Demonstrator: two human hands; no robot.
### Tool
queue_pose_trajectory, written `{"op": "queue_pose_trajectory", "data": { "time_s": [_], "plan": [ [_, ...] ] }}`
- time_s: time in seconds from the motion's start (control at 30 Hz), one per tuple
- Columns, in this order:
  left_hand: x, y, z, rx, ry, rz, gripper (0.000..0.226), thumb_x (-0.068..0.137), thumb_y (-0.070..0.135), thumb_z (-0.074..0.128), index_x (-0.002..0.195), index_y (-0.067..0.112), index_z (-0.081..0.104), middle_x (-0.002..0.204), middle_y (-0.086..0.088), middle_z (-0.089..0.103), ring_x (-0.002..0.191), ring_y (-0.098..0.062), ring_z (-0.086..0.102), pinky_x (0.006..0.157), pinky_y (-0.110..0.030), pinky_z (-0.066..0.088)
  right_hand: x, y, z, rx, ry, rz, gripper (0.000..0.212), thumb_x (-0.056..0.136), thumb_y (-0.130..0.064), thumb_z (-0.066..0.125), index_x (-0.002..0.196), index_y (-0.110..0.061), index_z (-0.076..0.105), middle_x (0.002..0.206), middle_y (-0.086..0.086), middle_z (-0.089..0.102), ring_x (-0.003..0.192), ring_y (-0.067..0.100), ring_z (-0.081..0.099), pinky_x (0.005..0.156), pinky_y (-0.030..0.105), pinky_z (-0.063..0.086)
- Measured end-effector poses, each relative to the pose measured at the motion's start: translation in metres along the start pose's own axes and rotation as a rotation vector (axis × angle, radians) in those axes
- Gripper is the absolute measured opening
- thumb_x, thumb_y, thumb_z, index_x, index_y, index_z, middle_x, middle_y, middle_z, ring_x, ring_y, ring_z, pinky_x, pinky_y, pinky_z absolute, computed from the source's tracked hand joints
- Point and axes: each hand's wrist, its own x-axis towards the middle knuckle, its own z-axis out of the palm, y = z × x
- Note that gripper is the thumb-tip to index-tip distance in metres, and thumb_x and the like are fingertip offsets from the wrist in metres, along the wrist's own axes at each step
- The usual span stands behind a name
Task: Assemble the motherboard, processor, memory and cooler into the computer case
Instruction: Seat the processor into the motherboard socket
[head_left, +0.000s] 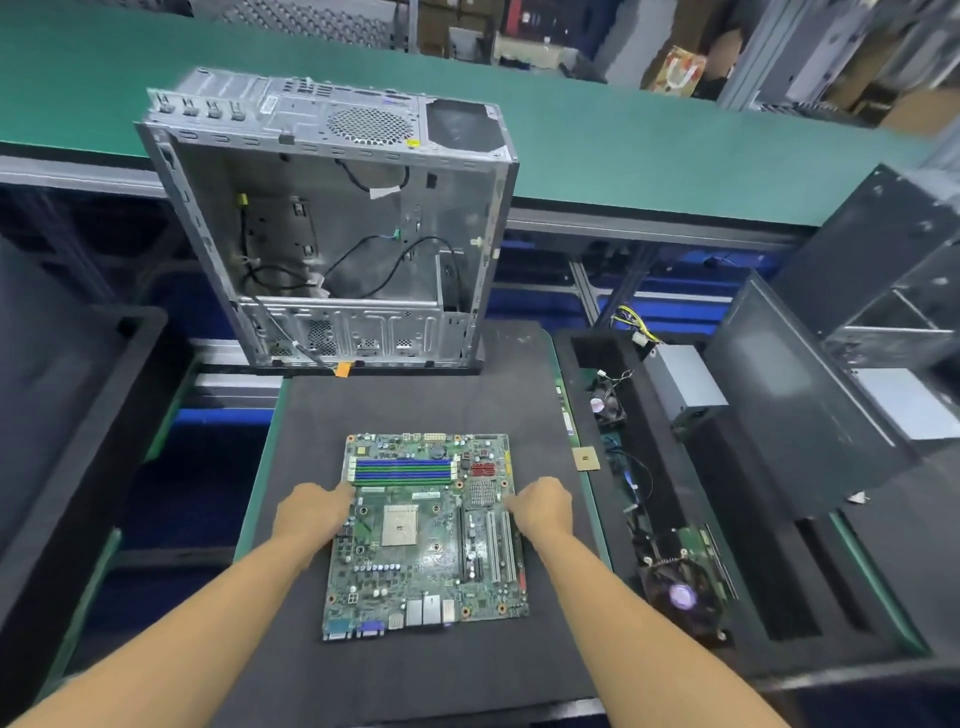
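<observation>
The motherboard (426, 571) lies flat on the table's dark mat (415, 405), with my left grip (311, 512) and right grip (540, 506) curled onto its two side edges. I judge it light, stiff yet fragile, best held by bare edges, off the socket (400, 525) and memory slots (402, 470). The open case (332, 228) beyond has loose cables (363, 270) that could snag; the processor (586, 458) and cooler (680, 592) lie to the right.

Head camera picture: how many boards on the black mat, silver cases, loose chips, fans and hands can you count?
Motherboard: 1
Silver case: 1
Loose chip: 1
Fans: 2
Hands, left hand and right hand: 2
Total: 7
</observation>
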Motion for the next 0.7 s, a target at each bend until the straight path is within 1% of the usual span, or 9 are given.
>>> {"op": "queue_pose_trajectory", "data": {
  "time_s": [0.1, 0.2, 0.27, 0.33, 0.43, 0.5, 0.57, 0.63, 0.7],
  "plan": [
    [-0.003, 0.002, 0.003, 0.113, 0.049, 0.051, 0.043, 0.092, 0.041, 0.047, 0.074, 0.004, 0.058, 0.083, -0.012, 0.065, 0.072, -0.026, 0.059, 0.061, -0.03, 0.043, 0.001, 0.003, 0.001, -0.078, 0.017, 0.001, 0.026, 0.095, -0.015, 0.065, 0.072, -0.006, 0.057, 0.081, 0.01, 0.062, 0.07, 0.025, 0.057, 0.061, 0.028, 0.046],
    [-0.002, 0.003, 0.002, 0.137, 0.053, 0.062, 0.041, 0.09, 0.039, 0.051, 0.066, 0.006, 0.055, 0.082, -0.013, 0.065, 0.076, -0.029, 0.061, 0.064, -0.03, 0.044, 0.002, 0.006, -0.001, -0.071, 0.021, 0.016, 0.016, 0.095, -0.003, 0.052, 0.082, -0.002, 0.06, 0.089, 0.014, 0.061, 0.076, 0.026, 0.054, 0.063, 0.029, 0.043],
    [-0.001, 0.001, -0.001, 0.167, 0.047, 0.099, 0.038, 0.092, 0.037, 0.054, 0.074, 0.006, 0.065, 0.088, -0.012, 0.068, 0.081, -0.028, 0.061, 0.07, -0.03, 0.047, 0.002, 0.008, -0.004, -0.065, 0.001, 0.015, 0.019, 0.095, -0.002, 0.048, 0.091, 0.002, 0.067, 0.095, 0.015, 0.062, 0.077, 0.027, 0.053, 0.064, 0.031, 0.044],
    [0.001, -0.002, -0.002, 0.179, 0.047, 0.181, 0.029, 0.093, 0.032, 0.055, 0.094, 0.008, 0.071, 0.095, -0.008, 0.07, 0.086, -0.025, 0.059, 0.075, -0.028, 0.046, -0.001, 0.009, -0.006, -0.078, -0.025, -0.024, 0.021, 0.095, -0.002, 0.049, 0.095, 0.003, 0.069, 0.096, 0.017, 0.064, 0.076, 0.03, 0.056, 0.064, 0.033, 0.048],
    [-0.001, -0.005, -0.004, 0.135, 0.059, 0.271, 0.024, 0.091, 0.025, 0.058, 0.109, 0.015, 0.07, 0.105, -0.003, 0.069, 0.093, -0.021, 0.061, 0.078, -0.027, 0.045, -0.008, 0.017, -0.005, -0.1, -0.075, -0.146, 0.028, 0.097, -0.01, 0.056, 0.122, -0.002, 0.066, 0.12, 0.014, 0.066, 0.108, 0.031, 0.063, 0.089, 0.034, 0.051],
    [-0.003, -0.004, -0.004, 0.126, 0.141, 0.368, 0.021, 0.089, 0.023, 0.06, 0.108, 0.017, 0.069, 0.108, -0.004, 0.066, 0.092, -0.02, 0.062, 0.082, -0.032, 0.049, -0.013, 0.024, -0.006, -0.082, -0.139, -0.207, 0.038, 0.098, -0.017, 0.058, 0.135, -0.009, 0.058, 0.126, 0.008, 0.063, 0.115, 0.024, 0.059, 0.095, 0.029, 0.047],
    [-0.009, 0.003, -0.003, 0.105, 0.182, 0.49, 0.017, 0.09, 0.021, 0.061, 0.105, 0.021, 0.068, 0.109, -0.003, 0.062, 0.088, -0.016, 0.062, 0.081, -0.034, 0.049, -0.016, 0.03, -0.009, -0.056, -0.176, -0.223, 0.04, 0.098, -0.023, 0.059, 0.137, -0.013, 0.057, 0.126, 0.005, 0.062, 0.116, 0.022, 0.058, 0.093, 0.026, 0.043],
    [-0.019, 0.016, 0.002, 0.042, 0.124, 0.594, 0.01, 0.091, 0.02, 0.061, 0.098, 0.026, 0.066, 0.1, 0.003, 0.063, 0.079, -0.007, 0.061, 0.069, -0.027, 0.047, -0.017, 0.037, -0.017, -0.048, -0.174, -0.247, 0.04, 0.098, -0.026, 0.059, 0.137, -0.016, 0.057, 0.13, 0.005, 0.059, 0.118, 0.023, 0.057, 0.095, 0.028, 0.044],
    [-0.031, 0.031, 0.01, -0.014, 0.008, 0.645, 0.011, 0.092, 0.019, 0.061, 0.092, 0.03, 0.065, 0.09, 0.006, 0.065, 0.076, -0.009, 0.062, 0.063, -0.025, 0.049, -0.017, 0.045, -0.031, -0.031, -0.141, -0.26, 0.036, 0.097, -0.022, 0.057, 0.133, -0.017, 0.059, 0.131, 0.005, 0.058, 0.118, 0.023, 0.057, 0.097, 0.03, 0.046]
  ]
}}
